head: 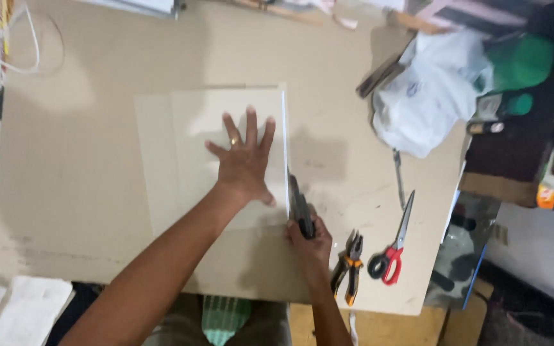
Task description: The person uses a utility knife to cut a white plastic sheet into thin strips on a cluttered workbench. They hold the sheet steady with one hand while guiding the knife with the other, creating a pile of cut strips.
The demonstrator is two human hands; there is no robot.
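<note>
My left hand lies flat with fingers spread on a pale cardboard sheet, pressing it down; a ring shows on one finger. Along the sheet's right edge runs a thin metal straightedge. My right hand grips a black utility knife whose tip rests against the straightedge, just below my left thumb. The sheet lies on a larger brown cardboard-covered tabletop.
Orange-handled pliers and red-handled scissors lie right of my right hand. A white plastic bag, a green container and a thin metal tool sit at the right. White cables lie at the far left.
</note>
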